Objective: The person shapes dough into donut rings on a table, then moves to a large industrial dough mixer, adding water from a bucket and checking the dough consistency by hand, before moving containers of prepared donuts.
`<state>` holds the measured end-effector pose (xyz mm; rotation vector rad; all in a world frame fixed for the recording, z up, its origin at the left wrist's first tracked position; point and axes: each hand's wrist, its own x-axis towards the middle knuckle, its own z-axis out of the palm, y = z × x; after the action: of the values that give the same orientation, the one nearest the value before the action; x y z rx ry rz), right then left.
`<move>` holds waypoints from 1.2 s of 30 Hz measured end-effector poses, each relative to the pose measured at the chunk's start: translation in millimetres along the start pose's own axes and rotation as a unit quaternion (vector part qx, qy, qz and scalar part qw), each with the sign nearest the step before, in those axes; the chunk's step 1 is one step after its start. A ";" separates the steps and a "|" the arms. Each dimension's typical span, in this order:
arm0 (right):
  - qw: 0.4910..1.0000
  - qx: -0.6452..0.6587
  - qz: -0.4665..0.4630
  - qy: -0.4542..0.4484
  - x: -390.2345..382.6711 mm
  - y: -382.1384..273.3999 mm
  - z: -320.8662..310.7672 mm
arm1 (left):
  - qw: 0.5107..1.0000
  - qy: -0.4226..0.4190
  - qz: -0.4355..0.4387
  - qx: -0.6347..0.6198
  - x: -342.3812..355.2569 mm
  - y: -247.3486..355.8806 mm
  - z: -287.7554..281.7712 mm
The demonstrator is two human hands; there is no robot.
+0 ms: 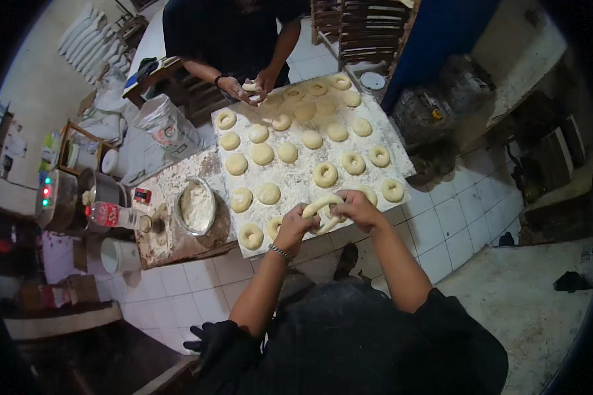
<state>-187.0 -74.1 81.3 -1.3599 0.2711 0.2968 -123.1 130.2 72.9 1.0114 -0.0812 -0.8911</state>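
A pale dough ring [321, 203] is stretched between my two hands, just above the near edge of a floured board [295, 187]. My left hand [294, 232] has its fingers curled round the ring's left side, and my right hand [359, 209] grips the right side. Rows of dough pieces cover the board: shaped rings such as the dough ring [317, 172] just beyond my hands, and round dough balls such as the dough ball [262, 155] to the left. My hands partly hide some rings at the near edge.
Across the board, a person's hands [234, 87] hold a piece of dough [251, 86]. At left, a metal bowl of flour [197, 207] sits on a wooden table [161, 247], near a plastic bottle [112, 216] and a white sack [168, 125]. Dark containers [425, 115] stand right.
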 end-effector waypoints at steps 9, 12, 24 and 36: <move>0.978 -0.159 0.005 0.136 109.5 13.3 3.3 | 0.969 0.223 0.022 0.103 81.3 -5.8 -53.6; 0.929 -0.268 -0.025 0.253 88.3 25.5 -5.4 | 0.896 0.178 0.027 0.406 55.5 -20.6 -85.5; 0.850 -0.348 0.112 0.380 128.6 0.8 -4.8 | 0.855 -0.014 0.150 0.497 151.2 54.9 -68.6; 0.918 -0.359 -0.084 0.149 21.5 -53.9 -61.4 | 0.977 -0.059 0.033 0.202 122.6 24.0 40.9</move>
<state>-148.6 -143.2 111.2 -2.1519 0.3093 0.0322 -46.2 23.6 73.9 1.3231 -0.4082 -0.8922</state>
